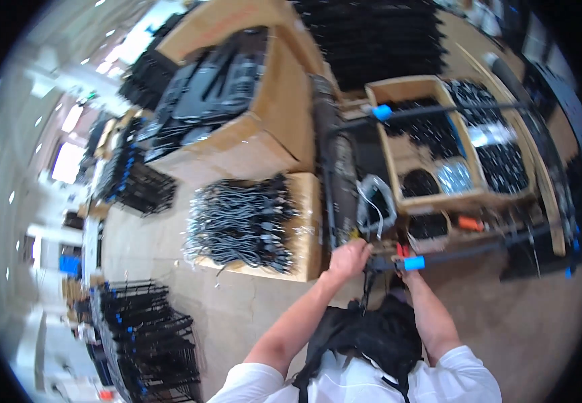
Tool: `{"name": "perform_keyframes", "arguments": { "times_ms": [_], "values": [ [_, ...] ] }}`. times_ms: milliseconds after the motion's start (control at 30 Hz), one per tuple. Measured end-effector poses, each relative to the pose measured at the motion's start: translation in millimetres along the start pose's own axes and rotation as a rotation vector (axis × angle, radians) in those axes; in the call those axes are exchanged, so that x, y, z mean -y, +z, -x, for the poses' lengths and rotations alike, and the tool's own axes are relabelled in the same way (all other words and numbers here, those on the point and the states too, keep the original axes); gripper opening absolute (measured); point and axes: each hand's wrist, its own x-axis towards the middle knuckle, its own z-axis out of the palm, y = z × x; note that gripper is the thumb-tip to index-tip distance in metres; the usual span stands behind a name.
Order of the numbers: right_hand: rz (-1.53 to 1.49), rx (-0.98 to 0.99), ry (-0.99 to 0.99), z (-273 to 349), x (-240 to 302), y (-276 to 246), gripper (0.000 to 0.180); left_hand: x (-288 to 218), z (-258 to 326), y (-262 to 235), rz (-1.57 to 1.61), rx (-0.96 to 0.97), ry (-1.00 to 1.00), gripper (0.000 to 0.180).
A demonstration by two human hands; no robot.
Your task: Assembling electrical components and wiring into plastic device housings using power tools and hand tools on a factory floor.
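Observation:
My left hand (pixel 350 259) is closed at the near edge of a black frame, beside a short black fitting (pixel 376 262). What its fingers hold is hidden, and a small yellow piece (pixel 355 233) shows just beyond them. To its right, my right hand (pixel 409 274) is partly covered by a blue band (pixel 414 262) on the black tube (pixel 469 252). Its fingers are curled at a red-handled tool (pixel 402 251), whose kind is too small to tell. Past both hands lies a clear plastic bag (pixel 376 205) with a white tie and dark contents.
Beyond the frame stand cardboard boxes (pixel 432 201) of small black parts. Bundled black cables (pixel 244 225) lie on a carton at left, below a large open carton (pixel 281 114) of black plastic panels. Black racks (pixel 146 339) stand at lower left. An orange object (pixel 470 223) sits at right.

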Motion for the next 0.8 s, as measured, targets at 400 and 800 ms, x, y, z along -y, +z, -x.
{"name": "perform_keyframes", "arguments": {
  "times_ms": [400, 800],
  "values": [
    [0.090, 0.069, 0.221, -6, 42, -61, 0.020, 56, -82, -361, 0.053, -1.145, -0.211, 0.043],
    [0.449, -0.292, -0.076, 150, 64, -193, 0.031, 207, -168, -518, 0.724, -1.395, -1.071, 0.096]
  ]
}}
